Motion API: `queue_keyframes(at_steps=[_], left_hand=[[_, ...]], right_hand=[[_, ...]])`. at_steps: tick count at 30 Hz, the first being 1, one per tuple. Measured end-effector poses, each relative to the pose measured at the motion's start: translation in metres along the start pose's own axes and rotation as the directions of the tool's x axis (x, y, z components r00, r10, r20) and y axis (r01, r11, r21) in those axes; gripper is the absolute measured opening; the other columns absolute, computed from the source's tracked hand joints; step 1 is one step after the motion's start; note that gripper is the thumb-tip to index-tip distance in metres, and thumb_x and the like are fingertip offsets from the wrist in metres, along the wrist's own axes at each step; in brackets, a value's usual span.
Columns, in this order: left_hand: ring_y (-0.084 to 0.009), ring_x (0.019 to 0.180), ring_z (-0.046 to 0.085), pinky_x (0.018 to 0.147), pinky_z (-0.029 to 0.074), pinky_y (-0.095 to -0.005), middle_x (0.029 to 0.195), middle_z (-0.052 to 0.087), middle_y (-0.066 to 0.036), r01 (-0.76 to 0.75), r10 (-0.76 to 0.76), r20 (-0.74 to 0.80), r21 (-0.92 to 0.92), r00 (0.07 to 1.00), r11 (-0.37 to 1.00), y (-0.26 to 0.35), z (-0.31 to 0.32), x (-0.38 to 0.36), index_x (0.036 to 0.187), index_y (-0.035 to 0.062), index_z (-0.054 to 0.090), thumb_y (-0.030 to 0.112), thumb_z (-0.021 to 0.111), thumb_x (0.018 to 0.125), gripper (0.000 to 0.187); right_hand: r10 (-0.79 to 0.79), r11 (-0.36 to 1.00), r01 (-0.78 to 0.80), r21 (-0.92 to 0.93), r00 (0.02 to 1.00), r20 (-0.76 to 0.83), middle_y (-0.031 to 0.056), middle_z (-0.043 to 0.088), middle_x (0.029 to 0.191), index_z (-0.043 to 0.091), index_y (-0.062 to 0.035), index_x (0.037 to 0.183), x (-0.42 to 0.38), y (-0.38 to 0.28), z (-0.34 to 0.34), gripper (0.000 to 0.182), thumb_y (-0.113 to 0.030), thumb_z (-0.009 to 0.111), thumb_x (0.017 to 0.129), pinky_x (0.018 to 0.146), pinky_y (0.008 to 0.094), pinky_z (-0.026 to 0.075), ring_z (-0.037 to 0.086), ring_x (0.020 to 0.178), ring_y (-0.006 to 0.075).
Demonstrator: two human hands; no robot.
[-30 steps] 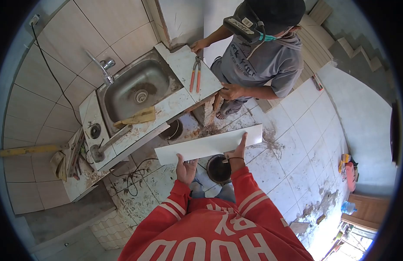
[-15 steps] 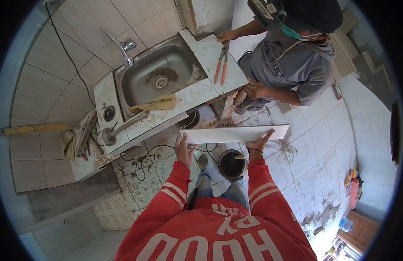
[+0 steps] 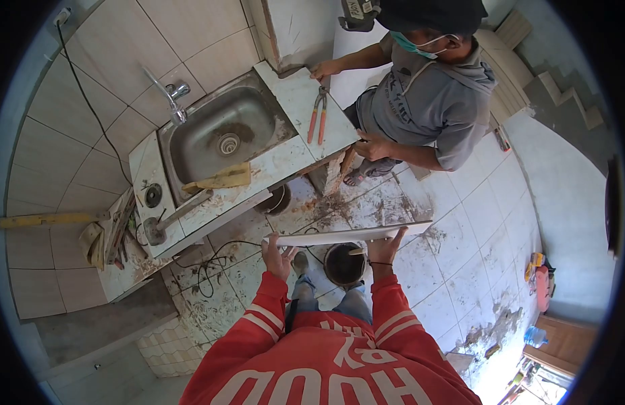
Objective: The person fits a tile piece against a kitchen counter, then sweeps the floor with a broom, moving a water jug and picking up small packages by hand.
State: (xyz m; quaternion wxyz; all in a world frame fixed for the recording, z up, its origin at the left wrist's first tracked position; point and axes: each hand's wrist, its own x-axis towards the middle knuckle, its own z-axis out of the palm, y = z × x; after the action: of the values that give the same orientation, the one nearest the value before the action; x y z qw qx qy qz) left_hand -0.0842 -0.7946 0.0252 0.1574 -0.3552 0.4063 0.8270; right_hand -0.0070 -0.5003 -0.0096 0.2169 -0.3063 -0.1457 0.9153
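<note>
I hold a long white tile strip point(image 3: 346, 234) out in front of me, nearly edge-on to the camera. My left hand point(image 3: 277, 258) grips its left end. My right hand point(image 3: 385, 249) holds it from below near the right end. Both arms wear red sleeves with white stripes. Under the tile, by my feet, stands a dark bucket point(image 3: 342, 265).
A steel sink point(image 3: 218, 135) sits in a tiled counter point(image 3: 292, 162) with a wooden float point(image 3: 221, 178), orange-handled pincers point(image 3: 317, 115) and a hammer point(image 3: 165, 221). Another person in a grey hoodie point(image 3: 420, 101) stands at the counter's right end. Cables point(image 3: 208, 266) and mortar litter the floor.
The tile has tipped from showing its broad face to nearly edge-on and sits lower and closer to me. The view swung slightly over the sink.
</note>
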Motion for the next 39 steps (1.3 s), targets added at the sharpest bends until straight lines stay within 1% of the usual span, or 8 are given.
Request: queue_keyframes(at_steps=[4, 10, 20, 24, 28, 35, 38, 39], left_hand=[[-0.0395, 0.114, 0.05, 0.095, 0.049, -0.0518, 0.125, 0.041, -0.011, -0.046, 0.045, 0.016, 0.041, 0.999, 0.998, -0.001, -0.001, -0.011, 0.116, 0.0137, 0.045, 0.028, 0.064, 0.09, 0.035], [-0.0289, 0.103, 0.055, 0.089, 0.049, -0.0473, 0.122, 0.049, -0.007, -0.129, 0.112, 0.119, 0.152, 0.987, 0.98, 0.007, -0.006, -0.013, 0.116, 0.0141, 0.048, 0.033, 0.067, 0.092, 0.037], [-0.0344, 0.119, 0.047, 0.102, 0.04, -0.0475, 0.142, 0.041, -0.009, -0.027, -0.026, 0.162, 0.314, 0.986, 0.949, 0.008, 0.005, -0.003, 0.142, 0.0169, 0.043, 0.045, 0.062, 0.094, 0.059], [-0.028, 0.116, 0.05, 0.101, 0.041, -0.0418, 0.137, 0.045, -0.007, -0.074, 0.035, 0.16, 0.249, 0.987, 0.966, -0.006, 0.009, 0.0, 0.141, 0.0132, 0.043, 0.043, 0.064, 0.093, 0.06], [-0.0217, 0.103, 0.053, 0.095, 0.043, -0.0396, 0.125, 0.05, -0.004, -0.066, 0.059, 0.049, 0.174, 0.997, 0.983, -0.016, 0.007, 0.004, 0.134, 0.0129, 0.047, 0.04, 0.065, 0.093, 0.052], [-0.0162, 0.1, 0.052, 0.087, 0.045, -0.0429, 0.109, 0.054, 0.0, -0.055, 0.018, 0.128, 0.294, 0.992, 0.954, 0.004, -0.011, -0.01, 0.131, 0.0131, 0.049, 0.043, 0.064, 0.094, 0.05], [-0.0129, 0.095, 0.053, 0.083, 0.046, -0.0364, 0.103, 0.055, -0.002, -0.219, 0.177, 0.142, 0.388, 0.974, 0.895, 0.004, -0.031, -0.003, 0.135, 0.0033, 0.046, 0.04, 0.063, 0.096, 0.057], [-0.0135, 0.095, 0.054, 0.084, 0.047, -0.0341, 0.102, 0.055, -0.005, -0.285, 0.265, 0.105, 0.367, 0.959, 0.886, -0.001, -0.04, 0.004, 0.125, -0.0001, 0.05, 0.038, 0.065, 0.095, 0.051]], right_hand=[[0.0, 0.996, -0.024, -0.086, 0.962, -0.272, 0.0109, 0.035, 0.146, 0.019, -0.0137, 0.153, -0.013, 0.004, -0.004, 0.114, -0.072, 0.073, 0.07, 0.107, 0.0658, 0.028, 0.04, 0.133, 0.0303], [0.127, 0.985, -0.158, -0.064, 0.93, -0.345, 0.0102, 0.035, 0.144, 0.025, -0.0119, 0.149, -0.027, 0.004, -0.013, 0.111, -0.065, 0.077, 0.067, 0.108, 0.0645, 0.027, 0.035, 0.136, 0.0311], [0.124, 0.986, -0.155, -0.057, 0.921, -0.368, 0.0122, 0.035, 0.139, 0.032, -0.0162, 0.145, -0.028, -0.033, -0.027, 0.098, -0.064, 0.072, 0.069, 0.103, 0.0623, 0.033, 0.038, 0.126, 0.0331], [-0.01, 0.983, -0.059, -0.176, 0.931, -0.366, 0.0128, 0.037, 0.137, 0.032, -0.0131, 0.144, -0.045, -0.034, -0.014, 0.1, -0.064, 0.073, 0.068, 0.103, 0.0611, 0.034, 0.04, 0.124, 0.0329], [0.064, 0.989, -0.112, -0.1, 0.918, -0.391, 0.0117, 0.04, 0.135, 0.033, -0.0105, 0.142, -0.053, -0.039, -0.014, 0.1, -0.062, 0.076, 0.067, 0.107, 0.0612, 0.03, 0.04, 0.127, 0.0326], [0.156, 0.973, -0.2, -0.116, 0.938, -0.309, 0.0158, 0.038, 0.143, 0.034, -0.0093, 0.145, -0.063, -0.038, 0.0, 0.103, -0.07, 0.071, 0.071, 0.104, 0.0614, 0.033, 0.038, 0.131, 0.0358], [0.037, 0.943, -0.147, -0.299, 0.939, -0.342, 0.0136, 0.046, 0.138, 0.041, -0.0102, 0.142, -0.074, -0.033, 0.027, 0.093, -0.068, 0.07, 0.075, 0.101, 0.0583, 0.038, 0.044, 0.127, 0.0342], [0.059, 0.939, -0.163, -0.302, 0.943, -0.327, 0.0136, 0.046, 0.138, 0.041, -0.0102, 0.142, -0.077, -0.029, 0.038, 0.093, -0.068, 0.07, 0.075, 0.101, 0.0583, 0.038, 0.044, 0.127, 0.0342]])
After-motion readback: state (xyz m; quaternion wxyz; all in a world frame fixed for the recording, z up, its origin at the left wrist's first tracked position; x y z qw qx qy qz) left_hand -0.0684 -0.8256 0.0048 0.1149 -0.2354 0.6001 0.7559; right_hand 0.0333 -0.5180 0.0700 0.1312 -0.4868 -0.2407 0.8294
